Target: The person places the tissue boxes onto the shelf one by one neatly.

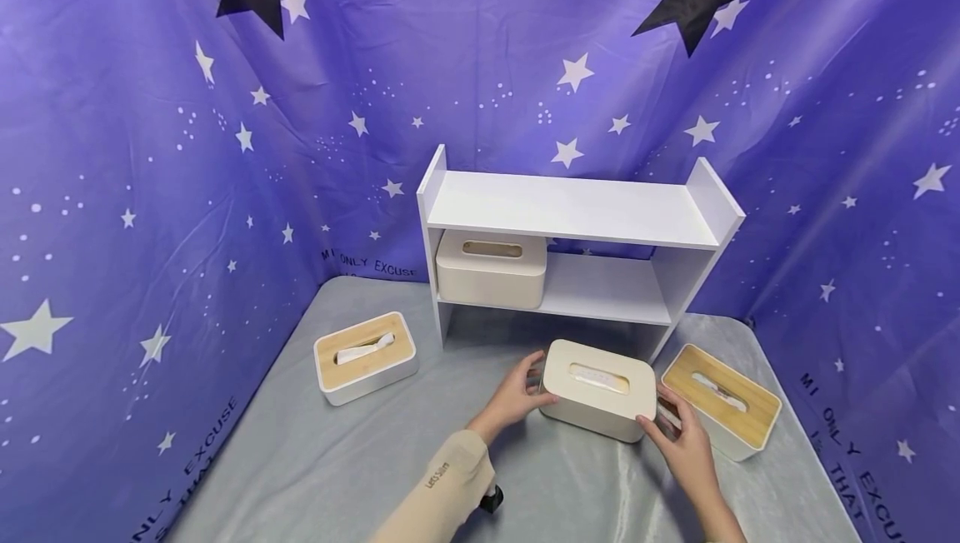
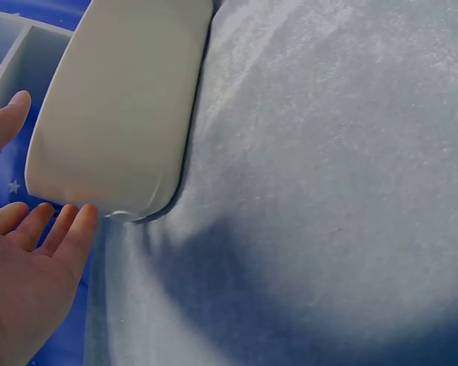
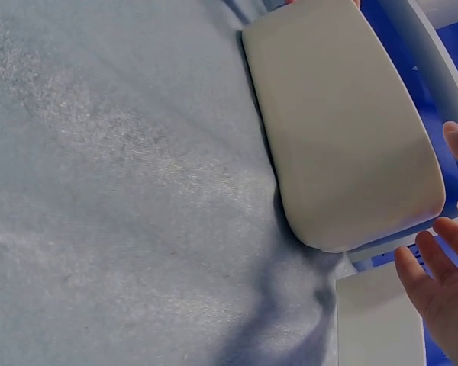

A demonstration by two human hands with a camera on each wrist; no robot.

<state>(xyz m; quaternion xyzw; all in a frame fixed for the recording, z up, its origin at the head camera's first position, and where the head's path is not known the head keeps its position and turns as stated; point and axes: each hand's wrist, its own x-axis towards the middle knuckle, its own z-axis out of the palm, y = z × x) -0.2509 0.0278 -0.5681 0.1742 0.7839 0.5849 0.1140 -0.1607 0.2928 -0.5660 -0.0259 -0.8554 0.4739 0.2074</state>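
Observation:
A cream tissue box point(image 1: 592, 414) rests on the grey cloth in front of the white shelf, tissue showing in its lid slot. At its left end is my left hand point(image 1: 516, 397), thumb spread from the fingers. The left wrist view has these fingertips point(image 2: 82, 217) at the box's end, relaxed rather than curled round it. Beside the right end stands my right hand point(image 1: 684, 447), its fingers spread. In the right wrist view that hand point(image 3: 443, 282) shows a small gap between its fingers and the box point(image 3: 351, 130).
Another cream tissue box point(image 1: 491, 283) occupies the left of the white shelf's point(image 1: 570, 201) middle board. Wooden-lidded tissue boxes lie on the cloth: a left one point(image 1: 367, 351) and a right one point(image 1: 738, 435), close to my right hand. A purple starred curtain point(image 1: 480, 93) surrounds the table.

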